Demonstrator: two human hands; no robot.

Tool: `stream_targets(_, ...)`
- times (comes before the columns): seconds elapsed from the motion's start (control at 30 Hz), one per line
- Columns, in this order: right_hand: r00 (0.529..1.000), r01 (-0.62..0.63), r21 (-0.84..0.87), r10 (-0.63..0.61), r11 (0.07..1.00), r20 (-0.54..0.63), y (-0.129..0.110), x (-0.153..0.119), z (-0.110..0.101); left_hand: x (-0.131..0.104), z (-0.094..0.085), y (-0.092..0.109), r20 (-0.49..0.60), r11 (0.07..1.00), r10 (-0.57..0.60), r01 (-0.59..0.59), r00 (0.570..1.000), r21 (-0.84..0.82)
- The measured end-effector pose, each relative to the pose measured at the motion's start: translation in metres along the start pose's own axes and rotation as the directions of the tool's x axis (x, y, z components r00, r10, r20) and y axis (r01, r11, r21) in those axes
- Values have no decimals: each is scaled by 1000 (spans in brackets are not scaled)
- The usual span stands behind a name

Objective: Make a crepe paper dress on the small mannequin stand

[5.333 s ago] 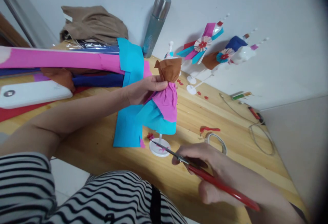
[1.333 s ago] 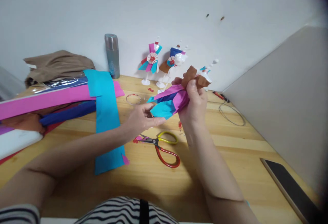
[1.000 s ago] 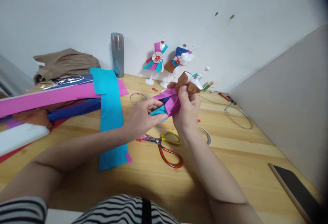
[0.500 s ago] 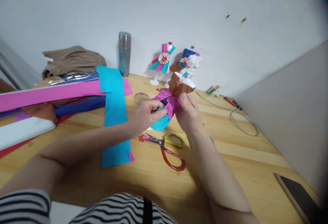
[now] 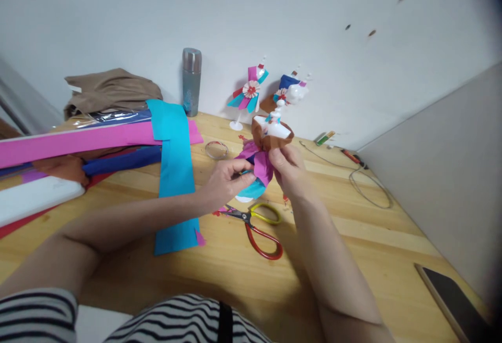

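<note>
Occupying frame centre, head view: one small mannequin (image 5: 264,161), brown top (image 5: 270,143), pink and blue skirt (image 5: 264,173). Left hand (image 5: 223,183): grip pinching the skirt's side. Right hand (image 5: 292,173): grip pinching the mannequin just below the brown top. Red-and-yellow scissors (image 5: 246,217), lower centre, on table (image 5: 337,259). Blue strip (image 5: 176,186), left of centre. Silver-capped bottle (image 5: 191,84), upper left of centre. Phone (image 5: 451,293), lower right.
</note>
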State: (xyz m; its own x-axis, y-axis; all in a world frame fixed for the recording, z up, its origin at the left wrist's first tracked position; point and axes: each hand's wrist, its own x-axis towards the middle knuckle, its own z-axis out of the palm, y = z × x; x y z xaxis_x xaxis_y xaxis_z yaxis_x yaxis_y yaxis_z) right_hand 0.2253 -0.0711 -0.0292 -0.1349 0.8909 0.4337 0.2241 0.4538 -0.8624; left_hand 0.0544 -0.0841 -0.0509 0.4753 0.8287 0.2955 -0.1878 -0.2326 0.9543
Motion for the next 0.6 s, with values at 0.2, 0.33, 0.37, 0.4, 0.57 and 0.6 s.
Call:
stream_targets(0.2,997,-65,-461,75,885,3,-51,-10,-22,-1,2,4,-22,994,-97,96,995,-56)
stream_targets(0.33,1000,-18,-642,1,767,-27,-88,-30,-23,-1,6,9,-63,982,-151,142,987,-121)
stream_targets(0.37,999,39,-632,-6,774,54,-93,-34,-20,-1,7,10,-71,979,-161,149,984,-140)
stream_targets(0.4,994,87,-636,-22,767,110,-95,-37,-16,-2,8,11,-74,973,-174,160,982,-167)
stream_targets(0.57,980,176,-740,-44,649,194,-86,-38,1,-5,10,14,-61,932,-264,238,963,-273)
stream_targets(0.6,980,177,-758,-40,627,196,-84,-37,3,-6,10,14,-65,933,-264,238,962,-270)
